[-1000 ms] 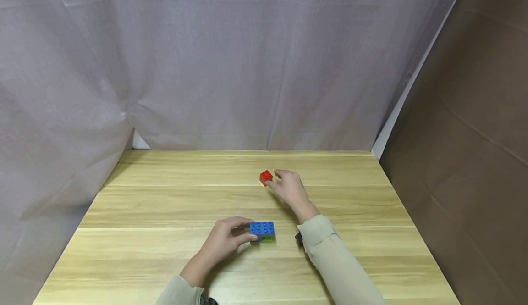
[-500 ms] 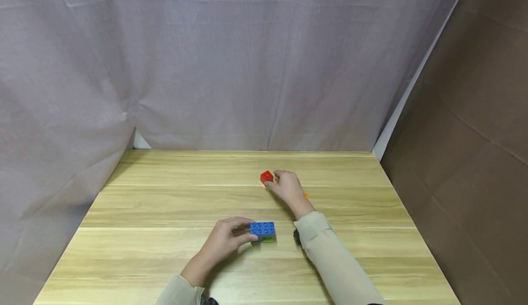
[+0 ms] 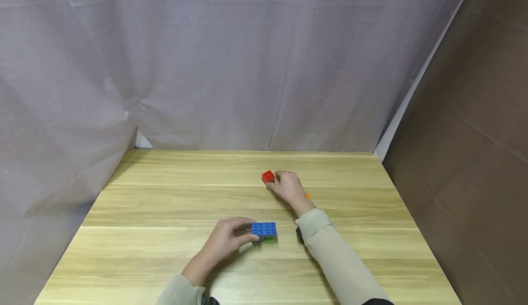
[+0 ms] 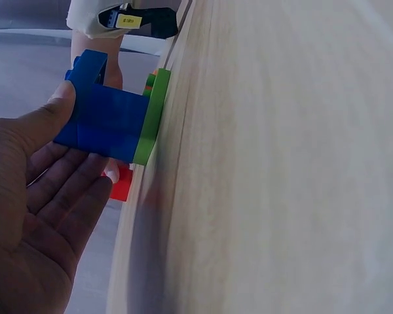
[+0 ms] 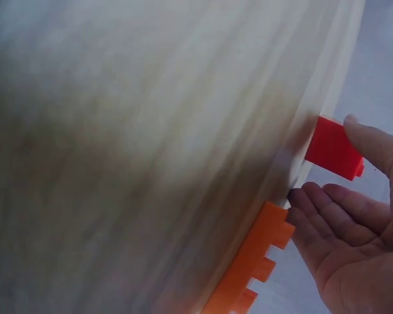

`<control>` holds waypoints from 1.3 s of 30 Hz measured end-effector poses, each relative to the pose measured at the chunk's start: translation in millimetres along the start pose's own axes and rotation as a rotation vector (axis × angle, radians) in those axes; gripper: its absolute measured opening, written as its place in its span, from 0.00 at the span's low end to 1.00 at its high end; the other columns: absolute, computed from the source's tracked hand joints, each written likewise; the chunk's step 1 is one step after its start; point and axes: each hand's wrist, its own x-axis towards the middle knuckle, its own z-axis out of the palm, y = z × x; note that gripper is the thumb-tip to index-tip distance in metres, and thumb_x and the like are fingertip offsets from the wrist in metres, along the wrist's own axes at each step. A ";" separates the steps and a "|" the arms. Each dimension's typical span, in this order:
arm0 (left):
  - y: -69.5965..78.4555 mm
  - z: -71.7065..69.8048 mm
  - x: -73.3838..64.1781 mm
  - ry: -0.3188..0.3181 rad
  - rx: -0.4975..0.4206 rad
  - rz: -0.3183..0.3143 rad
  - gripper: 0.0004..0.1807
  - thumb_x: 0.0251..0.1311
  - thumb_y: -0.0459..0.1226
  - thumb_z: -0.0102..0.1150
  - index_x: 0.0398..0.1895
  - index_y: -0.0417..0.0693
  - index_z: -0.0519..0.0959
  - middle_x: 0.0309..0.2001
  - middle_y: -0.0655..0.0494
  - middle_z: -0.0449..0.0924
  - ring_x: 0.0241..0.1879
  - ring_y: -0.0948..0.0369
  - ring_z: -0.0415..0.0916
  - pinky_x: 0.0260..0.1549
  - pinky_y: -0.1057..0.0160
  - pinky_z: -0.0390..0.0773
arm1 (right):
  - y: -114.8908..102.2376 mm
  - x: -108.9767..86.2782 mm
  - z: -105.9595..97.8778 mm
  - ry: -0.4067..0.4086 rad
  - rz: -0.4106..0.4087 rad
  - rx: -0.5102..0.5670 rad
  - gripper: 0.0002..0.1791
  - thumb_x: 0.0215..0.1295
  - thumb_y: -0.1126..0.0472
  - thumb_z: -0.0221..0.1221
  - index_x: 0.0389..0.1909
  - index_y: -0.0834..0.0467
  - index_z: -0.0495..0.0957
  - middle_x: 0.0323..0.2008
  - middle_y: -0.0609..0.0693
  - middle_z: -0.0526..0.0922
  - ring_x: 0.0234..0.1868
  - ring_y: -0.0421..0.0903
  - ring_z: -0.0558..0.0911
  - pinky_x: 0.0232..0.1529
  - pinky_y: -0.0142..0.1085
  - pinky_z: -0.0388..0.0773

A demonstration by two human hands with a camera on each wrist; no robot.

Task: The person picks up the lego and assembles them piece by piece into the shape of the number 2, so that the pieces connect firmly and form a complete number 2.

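My left hand [image 3: 224, 241] holds a small stack of toy building bricks by its left side, thumb in front and fingers behind. A blue brick [image 3: 264, 228] with studs tops the stack, and a thin green brick [image 4: 152, 121] forms its bottom, close over the table. Farther back, my right hand [image 3: 290, 188] is at a red brick [image 3: 268, 177]. In the right wrist view its thumb overlaps the red brick's edge, while its other fingers stay spread apart from the brick, loosely bent. An orange brick [image 5: 249, 261] lies beside the right hand, mostly hidden behind the wrist in the head view.
The wooden table [image 3: 165, 199] runs back to a grey cloth curtain [image 3: 206, 66]. A darker brown cloth [image 3: 466, 149] hangs along the right side. Both forearms wear beige sleeves [image 3: 338, 254], with dark straps near the wrists.
The right forearm has shifted slightly, and the orange brick now shows beside its wrist. The view has drifted a little; the left hand's hold stays the same.
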 end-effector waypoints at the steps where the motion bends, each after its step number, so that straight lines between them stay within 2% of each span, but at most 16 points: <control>1: -0.3 0.0 0.2 -0.003 0.000 -0.004 0.25 0.53 0.53 0.73 0.52 0.55 0.85 0.52 0.60 0.85 0.48 0.65 0.83 0.49 0.69 0.82 | 0.0 0.4 0.0 -0.004 0.001 0.004 0.27 0.60 0.49 0.70 0.52 0.65 0.82 0.42 0.59 0.86 0.35 0.50 0.79 0.42 0.45 0.82; 4: -0.6 -0.1 0.9 -0.007 -0.007 -0.014 0.25 0.52 0.53 0.73 0.52 0.54 0.85 0.52 0.59 0.84 0.48 0.65 0.83 0.49 0.70 0.82 | 0.2 2.4 1.4 -0.011 -0.007 0.013 0.27 0.61 0.48 0.70 0.53 0.64 0.82 0.43 0.58 0.86 0.35 0.49 0.79 0.40 0.43 0.81; 13: 1.0 0.1 0.9 0.001 -0.002 -0.009 0.25 0.52 0.53 0.73 0.51 0.54 0.85 0.52 0.58 0.85 0.48 0.62 0.84 0.50 0.67 0.83 | 0.6 8.0 6.2 0.017 -0.010 0.025 0.29 0.59 0.46 0.71 0.52 0.64 0.83 0.43 0.58 0.87 0.41 0.52 0.84 0.45 0.45 0.84; 23: 2.4 -0.8 -0.1 0.001 0.008 -0.024 0.24 0.53 0.54 0.73 0.51 0.55 0.86 0.51 0.60 0.85 0.48 0.61 0.84 0.51 0.65 0.82 | 2.1 8.3 6.8 0.042 -0.022 0.071 0.19 0.61 0.56 0.69 0.50 0.62 0.84 0.41 0.56 0.87 0.39 0.52 0.84 0.44 0.44 0.84; 39: 1.6 -1.1 -0.8 -0.001 -0.010 -0.028 0.24 0.53 0.55 0.72 0.51 0.55 0.86 0.51 0.58 0.85 0.48 0.61 0.84 0.50 0.65 0.82 | -3.7 5.0 -0.1 0.019 -0.047 0.081 0.21 0.62 0.54 0.69 0.51 0.62 0.83 0.42 0.56 0.87 0.42 0.51 0.84 0.47 0.43 0.84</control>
